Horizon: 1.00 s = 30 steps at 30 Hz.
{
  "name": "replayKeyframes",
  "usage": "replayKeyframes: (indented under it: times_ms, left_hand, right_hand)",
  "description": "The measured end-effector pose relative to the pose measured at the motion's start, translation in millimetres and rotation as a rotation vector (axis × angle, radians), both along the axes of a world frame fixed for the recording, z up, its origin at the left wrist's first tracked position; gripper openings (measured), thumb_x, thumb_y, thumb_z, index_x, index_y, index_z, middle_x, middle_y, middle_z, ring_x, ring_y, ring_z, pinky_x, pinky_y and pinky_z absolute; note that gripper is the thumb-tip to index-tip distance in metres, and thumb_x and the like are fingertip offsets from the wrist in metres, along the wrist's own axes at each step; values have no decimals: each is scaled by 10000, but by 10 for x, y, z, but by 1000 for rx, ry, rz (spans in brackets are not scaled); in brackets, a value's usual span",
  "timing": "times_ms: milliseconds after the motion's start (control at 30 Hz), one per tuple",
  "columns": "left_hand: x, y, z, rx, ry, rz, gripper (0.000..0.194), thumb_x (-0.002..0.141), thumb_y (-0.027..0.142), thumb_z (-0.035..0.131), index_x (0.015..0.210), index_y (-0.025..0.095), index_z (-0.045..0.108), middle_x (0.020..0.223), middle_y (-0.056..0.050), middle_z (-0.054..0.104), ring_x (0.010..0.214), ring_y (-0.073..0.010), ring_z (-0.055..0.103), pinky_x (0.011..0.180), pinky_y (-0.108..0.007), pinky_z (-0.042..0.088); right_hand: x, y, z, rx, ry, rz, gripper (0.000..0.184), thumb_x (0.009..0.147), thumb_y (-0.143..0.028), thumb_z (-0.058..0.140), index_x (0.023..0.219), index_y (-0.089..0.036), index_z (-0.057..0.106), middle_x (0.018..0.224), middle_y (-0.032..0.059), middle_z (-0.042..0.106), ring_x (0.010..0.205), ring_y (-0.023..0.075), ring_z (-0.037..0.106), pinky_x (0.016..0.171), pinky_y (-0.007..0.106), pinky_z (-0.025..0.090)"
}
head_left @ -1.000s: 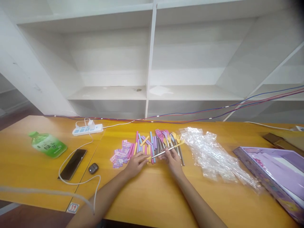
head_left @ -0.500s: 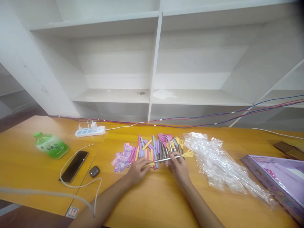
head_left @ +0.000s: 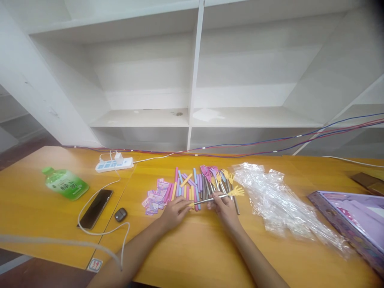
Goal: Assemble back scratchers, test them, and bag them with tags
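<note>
Between my hands lies a back scratcher (head_left: 236, 191) with a yellow hand-shaped head and a metal rod, held nearly level. My right hand (head_left: 223, 208) is closed round its rod near the head. My left hand (head_left: 175, 213) pinches a yellow handle tube (head_left: 191, 205) at the rod's other end. Just beyond my right hand are more back scratchers (head_left: 213, 176) with pink, purple and yellow heads. Loose handle tubes (head_left: 186, 181) in pink, blue, purple and yellow lie past my left hand. Small printed cards (head_left: 155, 199) are piled to their left.
Clear plastic bags (head_left: 279, 202) spread over the right of the table, beside a purple box (head_left: 354, 224). On the left are a green bottle (head_left: 66, 184), a phone (head_left: 96, 209), an earbud case (head_left: 120, 215) and a power strip (head_left: 114, 165). White shelves (head_left: 144, 118) stand behind.
The camera view has shifted slightly. Both hands keep their grip on the back scratcher, and its yellow head is a little higher in view.
</note>
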<state>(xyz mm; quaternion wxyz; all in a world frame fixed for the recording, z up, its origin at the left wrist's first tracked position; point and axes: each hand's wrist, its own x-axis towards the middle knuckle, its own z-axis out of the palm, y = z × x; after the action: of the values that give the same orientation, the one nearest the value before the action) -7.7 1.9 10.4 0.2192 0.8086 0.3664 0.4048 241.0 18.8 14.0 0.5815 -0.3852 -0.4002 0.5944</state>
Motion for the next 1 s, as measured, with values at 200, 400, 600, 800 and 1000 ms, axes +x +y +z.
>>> replayKeyframes:
  times_ms: [200,400,600,800,1000]
  left_hand:
    - [15,-8,-14,160,79,-26,358,1078,258,506,1407,209,641,1031,-103,710,926,-193,694,820,-320,595]
    - [64,-18,-3,142,89,-31,336,1073,261,524,1373,219,670,999,-87,705,888,-180,690,800,-303,590]
    - [-29,68,67,90,-14,42,271,1049,291,584,1257,209,736,992,-89,737,887,-187,704,784,-315,584]
    - [-152,146,88,68,-9,47,225,1027,329,617,1158,221,765,979,-92,769,881,-197,718,797,-348,583]
    - [-117,92,117,14,-118,50,257,1036,340,536,1098,202,743,973,-94,741,867,-204,695,773,-348,571]
  right_hand:
    - [-47,-20,6,-61,11,100,385,817,-591,825,848,-214,749,720,31,714,634,210,671,625,360,574]
    - [-311,-147,-13,-74,14,235,434,844,-615,791,868,-184,744,708,40,718,663,199,691,680,344,579]
    - [-106,22,-5,-86,128,-41,513,850,-672,745,1144,-260,657,766,-5,672,593,164,621,444,244,424]
    - [395,150,126,177,-193,-323,451,926,-584,693,1277,-309,629,1066,42,692,840,210,651,692,326,559]
    - [208,52,150,191,-218,-83,483,926,-720,607,1102,-275,666,1040,64,735,875,260,686,739,378,552]
